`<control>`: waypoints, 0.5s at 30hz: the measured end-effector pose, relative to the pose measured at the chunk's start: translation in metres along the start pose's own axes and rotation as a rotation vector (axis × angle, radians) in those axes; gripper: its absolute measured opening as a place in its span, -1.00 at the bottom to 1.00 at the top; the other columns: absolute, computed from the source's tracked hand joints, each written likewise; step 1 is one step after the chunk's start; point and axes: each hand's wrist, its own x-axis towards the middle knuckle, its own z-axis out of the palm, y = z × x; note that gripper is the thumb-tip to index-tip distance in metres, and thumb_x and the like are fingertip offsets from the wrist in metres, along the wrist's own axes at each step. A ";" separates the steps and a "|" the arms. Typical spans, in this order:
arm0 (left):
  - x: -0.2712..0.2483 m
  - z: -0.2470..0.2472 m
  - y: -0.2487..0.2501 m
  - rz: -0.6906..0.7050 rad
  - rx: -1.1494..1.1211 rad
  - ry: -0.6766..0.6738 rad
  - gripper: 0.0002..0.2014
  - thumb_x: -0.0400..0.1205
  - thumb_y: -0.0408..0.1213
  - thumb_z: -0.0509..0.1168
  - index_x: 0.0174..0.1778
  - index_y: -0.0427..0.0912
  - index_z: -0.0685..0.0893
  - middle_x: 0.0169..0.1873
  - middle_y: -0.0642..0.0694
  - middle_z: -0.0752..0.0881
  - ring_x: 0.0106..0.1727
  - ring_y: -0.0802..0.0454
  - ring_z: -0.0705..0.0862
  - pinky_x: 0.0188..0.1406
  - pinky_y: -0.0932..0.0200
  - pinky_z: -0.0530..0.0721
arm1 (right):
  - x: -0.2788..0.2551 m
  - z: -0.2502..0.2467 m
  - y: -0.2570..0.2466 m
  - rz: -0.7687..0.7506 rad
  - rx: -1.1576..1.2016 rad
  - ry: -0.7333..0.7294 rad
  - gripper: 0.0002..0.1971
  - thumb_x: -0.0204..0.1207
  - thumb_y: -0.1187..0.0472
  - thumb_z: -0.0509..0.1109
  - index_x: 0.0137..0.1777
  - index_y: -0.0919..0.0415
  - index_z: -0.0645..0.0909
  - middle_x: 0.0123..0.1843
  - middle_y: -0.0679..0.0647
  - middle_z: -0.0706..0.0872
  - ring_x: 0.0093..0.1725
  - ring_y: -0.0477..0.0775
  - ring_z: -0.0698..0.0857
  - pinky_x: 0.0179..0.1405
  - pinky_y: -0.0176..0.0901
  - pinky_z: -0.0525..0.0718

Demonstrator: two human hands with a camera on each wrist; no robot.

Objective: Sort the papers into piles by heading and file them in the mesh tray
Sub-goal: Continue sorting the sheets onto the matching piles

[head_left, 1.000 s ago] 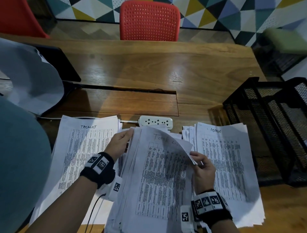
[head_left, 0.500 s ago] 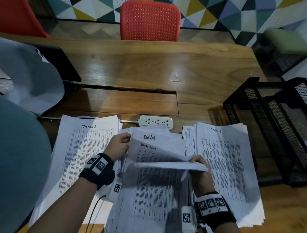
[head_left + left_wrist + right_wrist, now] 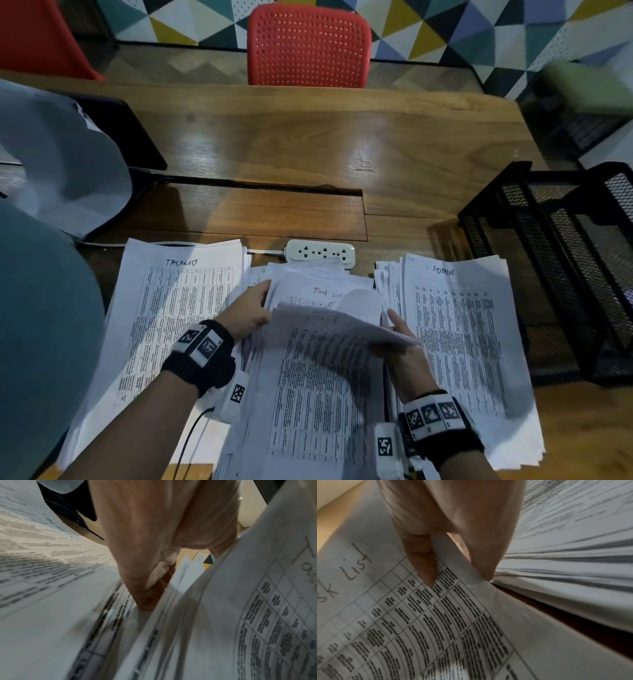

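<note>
A wall of coloured triangles (image 3: 479,31) and a red perforated chair (image 3: 308,44) are seen behind a wooden table (image 3: 342,144). Three paper piles are laid on the table's near edge. The middle pile (image 3: 308,394) is worked by both hands. The left hand (image 3: 246,311) is set at that pile's left edge, thumb on top of the lifted sheets; in the left wrist view the fingers (image 3: 145,596) are tucked between sheets, so the grip is closed round a bundle of them. The right hand (image 3: 400,346) is placed at the pile's right edge; in the right wrist view a sheet headed "Task List" (image 3: 436,615) is pinched at its corner between thumb and finger (image 3: 423,563). That sheet is lifted and curled over, in the head view (image 3: 335,329), and a further "Task List" heading is exposed beneath, just beyond both grips. The "TASKLIST" pile (image 3: 171,325) is laid just left of the left grip. The "ADMIN" pile (image 3: 459,342) is laid just right of the right grip, its edges fanned. The black mesh tray (image 3: 555,274) is stood further right of the right grip, beyond the ADMIN pile; whether papers are in it cannot be told. A white power strip (image 3: 320,251) is laid just ahead of both grips. A grey cloth (image 3: 61,154) and a dark screen (image 3: 126,133) are seen far left of the left grip. Marker-tagged black wristbands are worn on both wrists.
</note>
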 end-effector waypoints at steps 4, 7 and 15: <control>-0.001 0.002 0.004 0.004 -0.067 -0.049 -0.49 0.51 -0.56 0.46 0.37 -0.16 0.62 0.17 -0.21 0.81 0.17 -0.15 0.80 0.08 -0.20 0.79 | 0.003 -0.002 -0.003 -0.034 -0.022 -0.031 -0.40 0.31 0.73 0.30 0.30 0.23 0.59 0.16 0.20 0.76 0.06 0.15 0.72 -0.14 -0.04 0.71; -0.002 0.003 0.006 0.036 -0.053 0.060 -0.75 0.64 -0.51 0.34 0.22 -0.35 0.73 0.02 -0.28 0.85 0.07 -0.29 0.82 0.07 -0.28 0.79 | 0.004 -0.005 -0.002 -0.063 -0.036 0.019 -0.50 0.22 0.68 0.40 0.15 0.33 0.57 0.03 0.28 0.73 -0.05 0.22 0.73 -0.25 0.00 0.71; -0.003 0.007 0.002 0.061 -0.030 0.282 -0.94 0.60 -0.46 0.42 -0.08 -0.37 0.79 -0.21 -0.26 0.87 -0.15 -0.21 0.87 -0.06 -0.30 0.82 | -0.004 -0.006 0.000 -0.226 -0.036 0.004 -0.70 0.31 0.58 0.49 0.05 0.47 0.63 -0.02 0.28 0.79 0.01 0.28 0.76 0.04 0.12 0.76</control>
